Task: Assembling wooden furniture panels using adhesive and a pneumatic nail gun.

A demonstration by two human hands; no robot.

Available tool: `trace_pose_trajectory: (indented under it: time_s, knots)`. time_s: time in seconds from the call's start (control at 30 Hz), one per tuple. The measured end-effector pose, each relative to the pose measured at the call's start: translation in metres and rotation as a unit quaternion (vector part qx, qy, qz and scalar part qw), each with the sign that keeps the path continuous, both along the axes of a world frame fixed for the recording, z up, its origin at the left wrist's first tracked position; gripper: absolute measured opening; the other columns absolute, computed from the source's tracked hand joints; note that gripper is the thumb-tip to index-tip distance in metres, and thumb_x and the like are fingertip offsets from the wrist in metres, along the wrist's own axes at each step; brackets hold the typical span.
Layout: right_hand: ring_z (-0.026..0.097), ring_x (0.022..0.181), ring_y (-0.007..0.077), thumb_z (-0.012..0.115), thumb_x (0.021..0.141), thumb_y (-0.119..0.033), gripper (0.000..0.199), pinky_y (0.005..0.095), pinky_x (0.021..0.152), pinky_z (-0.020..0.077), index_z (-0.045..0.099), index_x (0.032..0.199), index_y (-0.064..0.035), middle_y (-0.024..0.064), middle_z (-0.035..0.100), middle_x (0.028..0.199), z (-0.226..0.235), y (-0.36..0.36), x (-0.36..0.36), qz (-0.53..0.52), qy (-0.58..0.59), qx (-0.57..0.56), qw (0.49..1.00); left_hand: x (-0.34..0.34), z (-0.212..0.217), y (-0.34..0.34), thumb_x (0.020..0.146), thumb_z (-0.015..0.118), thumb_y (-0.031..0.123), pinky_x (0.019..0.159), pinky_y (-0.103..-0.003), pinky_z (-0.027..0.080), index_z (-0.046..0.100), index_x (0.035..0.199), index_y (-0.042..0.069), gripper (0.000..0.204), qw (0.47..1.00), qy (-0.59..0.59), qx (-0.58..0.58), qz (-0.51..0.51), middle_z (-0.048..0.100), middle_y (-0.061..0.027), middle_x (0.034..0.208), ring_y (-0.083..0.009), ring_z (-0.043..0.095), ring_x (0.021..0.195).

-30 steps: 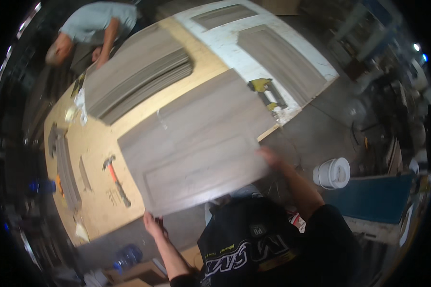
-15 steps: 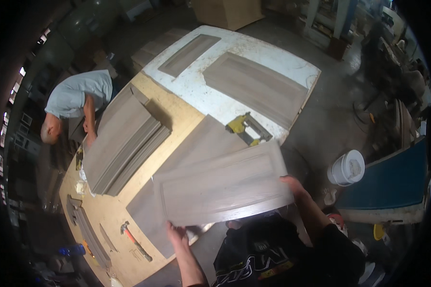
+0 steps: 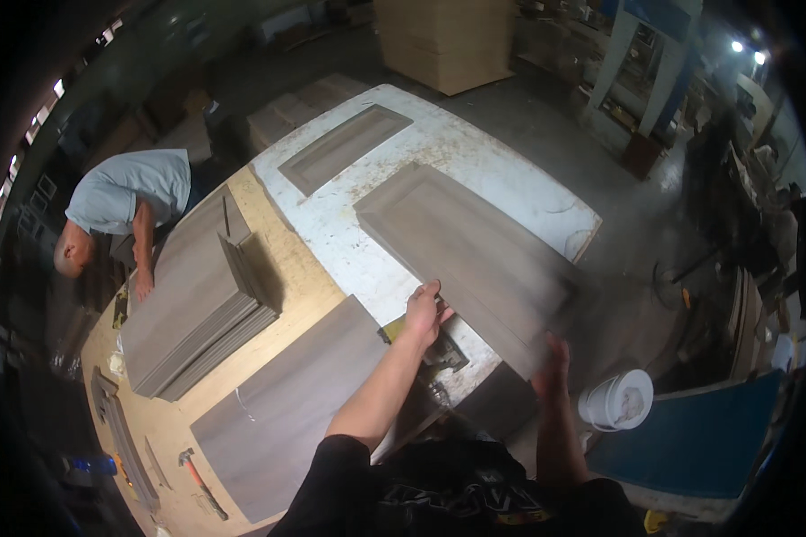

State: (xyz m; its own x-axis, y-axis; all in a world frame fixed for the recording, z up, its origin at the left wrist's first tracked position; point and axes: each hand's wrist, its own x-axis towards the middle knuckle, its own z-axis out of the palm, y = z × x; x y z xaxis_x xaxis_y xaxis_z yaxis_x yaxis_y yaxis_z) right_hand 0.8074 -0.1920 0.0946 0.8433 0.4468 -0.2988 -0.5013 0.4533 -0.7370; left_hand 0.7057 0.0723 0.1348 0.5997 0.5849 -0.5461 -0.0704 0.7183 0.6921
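Head view looks down on a grey-brown door panel [image 3: 475,259] with a recessed centre, held slanted over the white, paint-spattered table [image 3: 510,179], its far end resting on or just above that top and its near end blurred past the table's corner. On the panel's near long edge sits the left hand [image 3: 424,313], fingers curled over the rim and pinching it. At the panel's lower corner is the right hand [image 3: 553,362], fingers pointing up against the underside; motion blur hides whether they are spread or pressed together, so I cannot tell. Just below the left hand a yellow and black nail gun [image 3: 434,349] lies on the table edge. A smaller panel [image 3: 342,148] of the same colour lies flat on the far part of the white table. Adjoining on the left is a plywood bench [image 3: 287,268] carrying a large flat panel [image 3: 300,403] near the person, a stack of panels [image 3: 197,304] further off, and a hammer [image 3: 197,479] near the bench's lower end. A co-worker in a light blue shirt [image 3: 125,192] bends over that stack with one hand on it. On the floor to the right stands a white bucket [image 3: 616,400], just beside a blue board [image 3: 698,443]
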Motion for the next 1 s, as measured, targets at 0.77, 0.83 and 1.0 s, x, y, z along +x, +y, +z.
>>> trace_pose_trajectory:
  time_s: [0.77,0.83,1.0]
  knots:
    - [0.025,0.153,0.0349,0.075,0.090,-0.018,0.098,0.0413,0.124,0.0241,0.012,0.162,0.0019,0.0233,0.018,0.167,-0.055,0.076,0.069,-0.051,-0.337,-0.520,0.783,-0.175,-0.080,-0.037,0.105,0.060,0.029,0.059,-0.025,0.052,0.065,0.108,0.002,0.027,0.981,0.179,0.040,-0.057,0.070,-0.0075,0.086,-0.0115,0.064,0.068]
    - [0.020,0.155,0.0349,0.075,0.090,-0.017,0.099,0.0404,0.125,0.0187,0.010,0.162,0.0032,0.0242,0.017,0.168,-0.055,0.080,0.068,-0.049,-0.318,-0.463,0.826,-0.202,-0.083,-0.059,0.105,0.060,0.028,0.061,-0.025,0.052,0.065,0.107,0.002,0.026,0.983,0.183,0.026,-0.020,0.071,-0.0075,0.087,-0.0114,0.064,0.069]
    - [0.017,0.156,0.0340,0.075,0.088,-0.018,0.101,0.0377,0.126,0.0151,0.008,0.161,0.0057,0.0261,0.014,0.168,-0.069,0.054,0.079,-0.027,-0.315,-0.360,0.878,-0.262,-0.109,-0.104,0.105,0.059,0.023,0.075,-0.026,0.053,0.066,0.104,0.002,0.023,0.983,0.178,0.041,0.038,0.074,-0.0080,0.091,-0.0129,0.067,0.080]
